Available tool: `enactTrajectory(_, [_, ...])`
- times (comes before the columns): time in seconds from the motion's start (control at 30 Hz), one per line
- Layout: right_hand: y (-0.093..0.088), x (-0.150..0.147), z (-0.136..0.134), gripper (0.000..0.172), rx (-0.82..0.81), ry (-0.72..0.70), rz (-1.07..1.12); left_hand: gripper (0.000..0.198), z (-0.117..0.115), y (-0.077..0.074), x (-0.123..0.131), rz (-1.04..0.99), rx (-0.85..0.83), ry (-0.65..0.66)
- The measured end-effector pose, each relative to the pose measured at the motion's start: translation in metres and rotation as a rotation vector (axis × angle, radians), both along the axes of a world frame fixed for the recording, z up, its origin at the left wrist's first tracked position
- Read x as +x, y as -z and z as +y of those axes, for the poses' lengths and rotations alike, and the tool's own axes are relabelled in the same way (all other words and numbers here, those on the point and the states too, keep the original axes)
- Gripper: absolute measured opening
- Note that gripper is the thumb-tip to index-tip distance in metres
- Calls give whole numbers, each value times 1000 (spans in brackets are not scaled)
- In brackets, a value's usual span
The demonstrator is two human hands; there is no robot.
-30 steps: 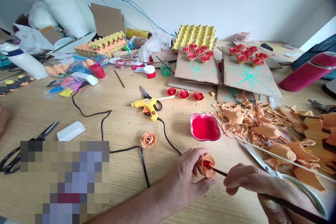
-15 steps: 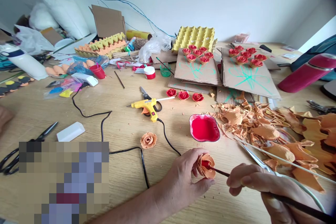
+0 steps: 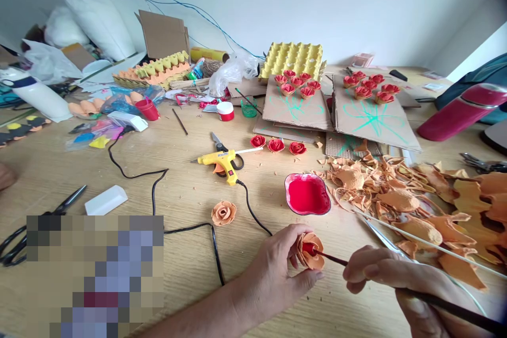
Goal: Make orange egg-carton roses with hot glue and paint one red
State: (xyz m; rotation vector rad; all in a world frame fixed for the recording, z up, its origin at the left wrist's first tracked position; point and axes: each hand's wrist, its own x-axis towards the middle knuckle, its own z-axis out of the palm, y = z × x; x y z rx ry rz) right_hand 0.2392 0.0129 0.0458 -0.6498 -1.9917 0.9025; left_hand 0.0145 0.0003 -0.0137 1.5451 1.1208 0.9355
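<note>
Between the thumb and fingers of my left hand (image 3: 283,259) is an orange egg-carton rose (image 3: 315,260), its centre wet with red paint. My right hand (image 3: 400,280) is closed on a dark-handled paintbrush (image 3: 332,259), whose tip touches the inside of that rose. Just beyond, a small dish of red paint (image 3: 307,195) rests on the table. One unpainted orange rose (image 3: 224,213) lies left of my hands. Farther back, three red roses (image 3: 276,145) sit in a row beside a yellow glue gun (image 3: 219,161), which lies over a pair of scissors (image 3: 217,140).
Orange carton scraps (image 3: 396,198) and another pair of scissors (image 3: 378,235) cover the right side. Cardboard pieces (image 3: 376,119) behind carry several red roses. A pink flask (image 3: 461,113) stands far right. A black cord (image 3: 216,253) crosses the table, and black scissors (image 3: 69,200) lie left.
Red paint covers more of the held rose's centre, and the brush tip has shifted slightly within it. Both hands stay almost in place.
</note>
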Motion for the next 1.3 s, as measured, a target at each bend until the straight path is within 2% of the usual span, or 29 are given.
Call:
enactTrajectory(0.13, [14,1,-4,26,42,123,136,45,0,-1,1,-9,-1,-12])
enactTrajectory(0.27, [21,-5,-9,22,14,493,168,49,-1,-1,2,20,10,-42])
enactTrajectory(0.37, [25,-11,-5,18,21,622,152,52,-2,-1,3,56,37,-82])
enactTrajectory(0.67, [32,-18,18,16,214,689,-159,51,-4,-1,2,91,38,-75])
enactTrajectory(0.87, [28,-21,18,15,299,726,-230,49,-4,1,2,85,52,-85])
enactTrajectory(1.07, [26,-20,15,15,240,706,-169,50,-4,-2,3,92,49,-94])
enactTrajectory(1.3, [37,-17,12,16,7,688,59,56,-4,0,3,87,68,-107])
